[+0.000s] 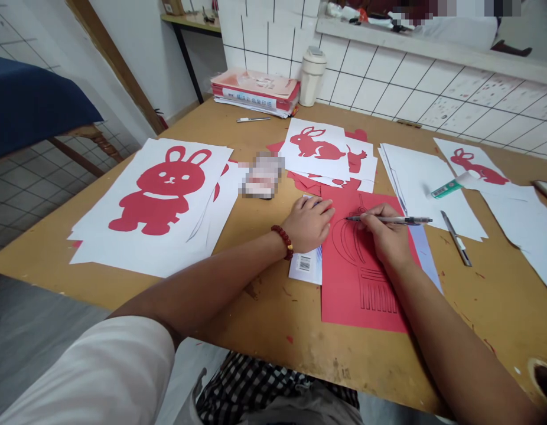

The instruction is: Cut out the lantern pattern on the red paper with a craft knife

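Observation:
A red sheet of paper (344, 295) lies on the wooden table (273, 330), with a round lantern-like outline and tassel lines drawn on it. My right hand (386, 236) grips a pen (401, 220) whose tip touches or nearly touches the outline's upper left part. Resting flat near the sheet's left edge is my left hand (308, 224), fingers spread, with a red bead bracelet at the wrist. Beneath the sheet and this hand, a booklet with a barcode (304, 263) sticks out.
White sheets with a red rabbit (171, 189) lie left. Behind are another rabbit sheet (318, 147), a paper pack (256, 94) and a white cup (313, 77). To the right are a glue stick (447, 189), a craft knife (456, 239) and white sheets (521, 218).

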{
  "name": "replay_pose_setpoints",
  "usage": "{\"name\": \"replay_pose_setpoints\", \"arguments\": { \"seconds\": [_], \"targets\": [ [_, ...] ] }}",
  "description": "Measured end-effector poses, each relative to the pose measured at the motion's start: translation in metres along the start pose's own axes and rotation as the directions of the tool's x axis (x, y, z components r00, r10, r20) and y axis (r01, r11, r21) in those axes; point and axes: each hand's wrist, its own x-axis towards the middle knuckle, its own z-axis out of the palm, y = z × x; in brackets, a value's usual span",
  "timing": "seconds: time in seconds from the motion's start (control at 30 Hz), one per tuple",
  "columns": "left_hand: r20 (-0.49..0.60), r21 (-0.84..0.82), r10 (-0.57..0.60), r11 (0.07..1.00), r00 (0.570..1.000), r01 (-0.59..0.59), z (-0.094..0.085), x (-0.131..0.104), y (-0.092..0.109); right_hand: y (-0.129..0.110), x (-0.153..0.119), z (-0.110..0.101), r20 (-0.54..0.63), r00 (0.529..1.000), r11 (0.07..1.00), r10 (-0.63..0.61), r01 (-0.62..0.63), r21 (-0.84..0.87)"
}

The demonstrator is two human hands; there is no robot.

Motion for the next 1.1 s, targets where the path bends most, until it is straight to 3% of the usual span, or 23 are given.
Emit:
{"name": "replay_pose_setpoints", "arguments": {
  "seconds": [0.2,1.1],
  "targets": [
    [-0.013,0.002,0.011,1.000,1.000,-0.011,0.0025,-0.0001,-0.0013,-0.0013,-0.0004,-0.0007,0.041,0.999,0.997,0.001,0.002,-0.083],
    [-0.028,-0.010,0.009,1.000,1.000,-0.009,0.0021,-0.0003,-0.0012,-0.0081,-0.0035,0.0016,0.099,0.995,0.997,0.023,-0.016,-0.072]
  ]
}}
